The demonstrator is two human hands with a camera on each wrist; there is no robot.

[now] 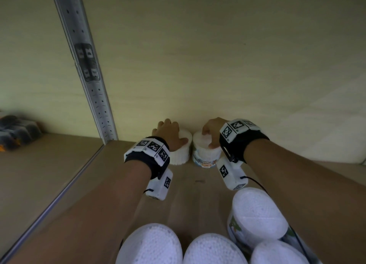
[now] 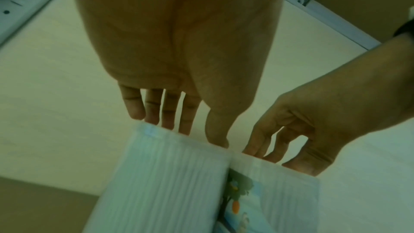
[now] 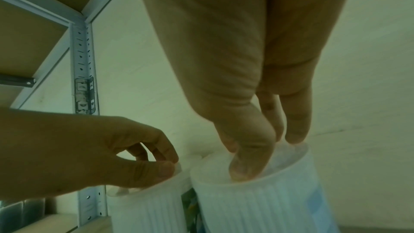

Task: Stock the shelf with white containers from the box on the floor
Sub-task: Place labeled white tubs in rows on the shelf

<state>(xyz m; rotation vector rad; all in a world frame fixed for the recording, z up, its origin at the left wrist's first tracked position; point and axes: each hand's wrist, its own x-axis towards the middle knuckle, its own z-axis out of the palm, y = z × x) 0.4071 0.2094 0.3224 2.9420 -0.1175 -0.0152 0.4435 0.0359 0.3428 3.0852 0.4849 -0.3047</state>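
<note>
Two white ribbed containers stand side by side at the back of the wooden shelf (image 1: 194, 184), against the wall. My left hand (image 1: 174, 134) spans the lid of the left container (image 1: 181, 154), thumb on its near rim and fingers over the far rim. My right hand (image 1: 210, 134) grips the top of the right container (image 1: 206, 154), which bears a blue label. In the left wrist view my left hand (image 2: 186, 130) sits over the left container (image 2: 168, 183). The right wrist view has my right hand (image 3: 268, 153) with its thumb pressed on the right container (image 3: 257, 201).
A perforated metal upright (image 1: 87, 75) rises left of the two containers. Dark packages (image 1: 15, 131) lie on the neighbouring shelf at far left. Several more white containers (image 1: 257, 218) crowd the near front of the shelf under my forearms.
</note>
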